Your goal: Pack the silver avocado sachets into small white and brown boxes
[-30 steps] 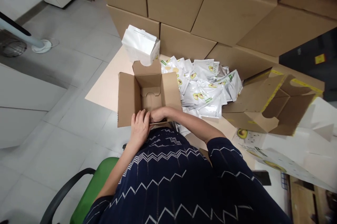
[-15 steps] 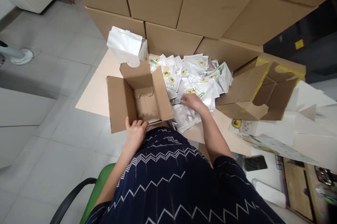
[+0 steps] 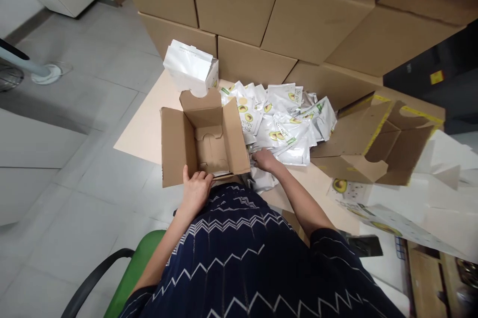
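An open brown cardboard box [image 3: 175,146] stands at the table's front edge, its flaps spread and its inside bare. My left hand [image 3: 196,188] grips the near wall of this box, thumb on the left flap and fingers over the rim. Right of the box lies a heap of silver-white sachets [image 3: 278,129] printed with avocados. My right hand [image 3: 266,160] is at the heap's near left side, close to the box's right flap. Its fingers are bent among the sachets, and whether they pinch one is hidden.
Behind the heap rises a wall of stacked cartons [image 3: 298,24]. A white box [image 3: 188,64] stands at the back left. At right are an open carton with yellow tape [image 3: 399,144], white printed boxes [image 3: 396,218] and a dark phone [image 3: 368,246].
My right hand has moved left and nearer to me, towards the box. My left hand keeps its place on the box. The whole view has shifted slightly.
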A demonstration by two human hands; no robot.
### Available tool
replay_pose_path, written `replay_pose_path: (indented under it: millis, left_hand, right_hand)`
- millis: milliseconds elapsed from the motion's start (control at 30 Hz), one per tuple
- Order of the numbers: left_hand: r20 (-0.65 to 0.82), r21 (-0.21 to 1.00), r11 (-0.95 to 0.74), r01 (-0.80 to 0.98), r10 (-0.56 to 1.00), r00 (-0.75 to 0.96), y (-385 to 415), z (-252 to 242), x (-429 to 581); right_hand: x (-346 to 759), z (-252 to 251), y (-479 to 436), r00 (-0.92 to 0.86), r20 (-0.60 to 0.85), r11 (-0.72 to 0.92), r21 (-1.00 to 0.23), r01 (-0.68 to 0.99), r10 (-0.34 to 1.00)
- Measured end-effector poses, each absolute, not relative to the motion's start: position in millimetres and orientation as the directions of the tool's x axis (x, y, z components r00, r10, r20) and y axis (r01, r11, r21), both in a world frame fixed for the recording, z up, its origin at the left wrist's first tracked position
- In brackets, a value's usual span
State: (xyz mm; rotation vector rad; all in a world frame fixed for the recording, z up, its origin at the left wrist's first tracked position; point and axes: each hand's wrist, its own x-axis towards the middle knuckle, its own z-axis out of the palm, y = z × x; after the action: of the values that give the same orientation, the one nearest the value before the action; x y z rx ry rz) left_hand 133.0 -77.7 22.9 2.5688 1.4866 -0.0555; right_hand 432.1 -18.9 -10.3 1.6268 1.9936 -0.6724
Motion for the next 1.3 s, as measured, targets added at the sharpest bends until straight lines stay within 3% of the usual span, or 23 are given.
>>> replay_pose_path:
  millis: [67,133,267,367,467,533,667,767,933,1100,1300]
  left_hand:
    - [-0.1,0.133,-0.493,0.86,0.856,0.507,-78,23,133]
    - [-0.083,0.139,-0.497,0.857,0.856,0.51,-78,21,133]
    - [-0.061,0.145,-0.5,0.854,0.857,0.512,-78,18,132]
    - [-0.077,0.154,-0.495,0.855,0.857,0.51,-77,20,133]
    - [-0.103,0.186,-0.483,0.856,0.857,0.506,-77,23,135]
    - [-0.112,0.208,-0.471,0.857,0.859,0.499,-78,24,136]
    - [-0.106,0.231,-0.455,0.86,0.867,0.487,-78,20,137]
    - [-0.095,0.24,-0.455,0.858,0.868,0.487,-77,15,137]
    - [-0.07,0.209,-0.477,0.854,0.863,0.5,-78,13,136]
    - [-0.007,0.163,-0.444,0.881,0.893,0.451,-80,15,138]
    - [0.135,0.166,-0.38,0.91,0.923,0.361,-82,10,137]
  right_hand:
    - [446,11,-19,-0.262,-0.646,0.199,-0.172,0.965,0.717]
    - [462,43,-21,-0.299,-0.545,0.181,-0.261,0.948,0.783]
    - [481,128,-34,-0.127,-0.114,0.089,-0.296,0.951,0.985]
    - [468,182,-38,-0.044,0.247,0.135,-0.366,0.921,0.968]
    - [434,207,-28,-0.134,0.407,0.325,-0.447,0.834,0.903]
    - [406,206,-14,-0.297,0.339,0.432,-0.454,0.78,0.893]
    - [346,176,20,-0.592,-0.08,0.515,-0.409,0.753,0.802]
    - [310,139,40,-0.669,-0.355,0.564,-0.362,0.742,0.653]
    - [279,87,55,-0.714,-0.599,0.67,-0.366,0.646,0.362]
    - [276,69,53,-0.684,-0.678,0.676,-0.373,0.635,0.269]
    - [276,66,46,-0.767,-0.613,0.618,-0.533,0.578,0.189]
